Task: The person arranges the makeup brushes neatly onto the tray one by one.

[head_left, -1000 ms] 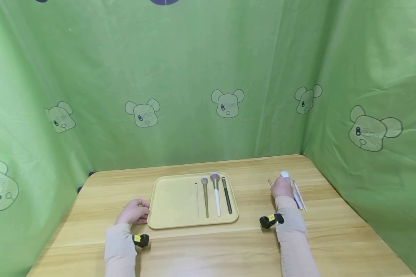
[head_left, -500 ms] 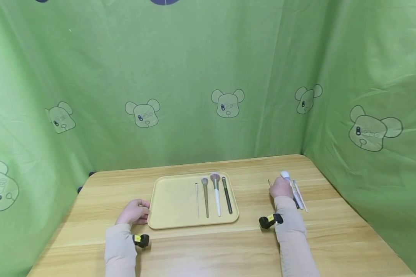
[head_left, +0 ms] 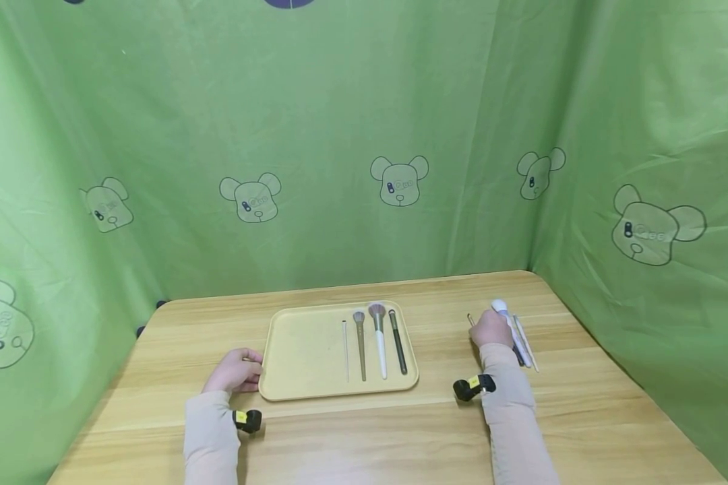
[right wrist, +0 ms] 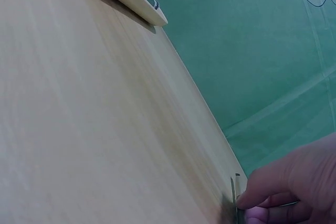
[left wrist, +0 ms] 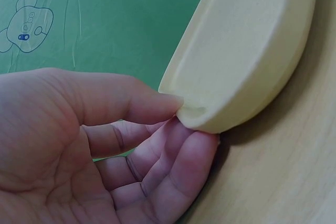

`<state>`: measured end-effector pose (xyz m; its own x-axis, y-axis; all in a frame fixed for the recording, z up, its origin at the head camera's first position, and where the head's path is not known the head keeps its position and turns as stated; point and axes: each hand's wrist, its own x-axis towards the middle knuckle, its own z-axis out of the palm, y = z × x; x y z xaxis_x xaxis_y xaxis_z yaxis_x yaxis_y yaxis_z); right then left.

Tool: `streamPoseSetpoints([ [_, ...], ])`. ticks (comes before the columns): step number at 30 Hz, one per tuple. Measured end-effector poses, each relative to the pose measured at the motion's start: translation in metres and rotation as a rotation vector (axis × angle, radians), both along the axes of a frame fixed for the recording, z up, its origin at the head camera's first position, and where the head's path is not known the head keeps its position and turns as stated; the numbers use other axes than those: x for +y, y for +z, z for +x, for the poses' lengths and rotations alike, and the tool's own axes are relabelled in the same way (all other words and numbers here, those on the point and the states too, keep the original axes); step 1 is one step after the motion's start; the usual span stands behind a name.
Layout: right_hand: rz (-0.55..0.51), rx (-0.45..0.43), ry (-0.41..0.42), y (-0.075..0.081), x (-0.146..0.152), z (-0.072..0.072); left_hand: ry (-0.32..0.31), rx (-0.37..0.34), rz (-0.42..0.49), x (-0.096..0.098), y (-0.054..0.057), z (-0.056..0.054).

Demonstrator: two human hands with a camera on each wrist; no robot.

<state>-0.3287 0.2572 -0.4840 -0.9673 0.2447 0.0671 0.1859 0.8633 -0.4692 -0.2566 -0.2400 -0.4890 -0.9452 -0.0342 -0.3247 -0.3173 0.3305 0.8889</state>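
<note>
My left hand [head_left: 233,372] pinches the near-left edge of a pale yellow tray [head_left: 303,350]. In the left wrist view the thumb lies on the tray's rim [left wrist: 197,119], with the fingers curled beneath it. At the right of the table, my right hand [head_left: 493,330] pinches a thin makeup brush [head_left: 470,320]; its small dark tip pokes out past the fingers, and the rest is hidden by the hand. Right beside this hand lie a white fluffy makeup brush [head_left: 499,307] and a slim white brush [head_left: 527,347].
Side by side on the tray's right half lie a thin pale brush [head_left: 346,350], a brown-handled brush [head_left: 360,343], a large white-handled brush [head_left: 380,347] and a black-handled brush [head_left: 398,343]. Green curtain [head_left: 327,242] surrounds the wooden table [head_left: 364,438] at the back and sides.
My right hand has shifted slightly left with the thin makeup brush, showing more of the brushes to its right. The left hand and the tray stay put.
</note>
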Motion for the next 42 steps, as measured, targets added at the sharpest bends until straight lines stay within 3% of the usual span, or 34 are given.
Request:
streamPoseSetpoints([
  [15,0.009,0.061,-0.02,0.003,-0.003,-0.001,0.011,0.016,-0.008,0.002,0.001,0.002],
  [23,-0.07,0.104,-0.016,0.005,-0.006,-0.002,0.007,0.018,-0.004,0.002,0.002,0.002],
  [42,-0.146,0.161,0.034,0.017,-0.026,-0.004,0.009,0.012,-0.02,0.003,0.003,0.002],
])
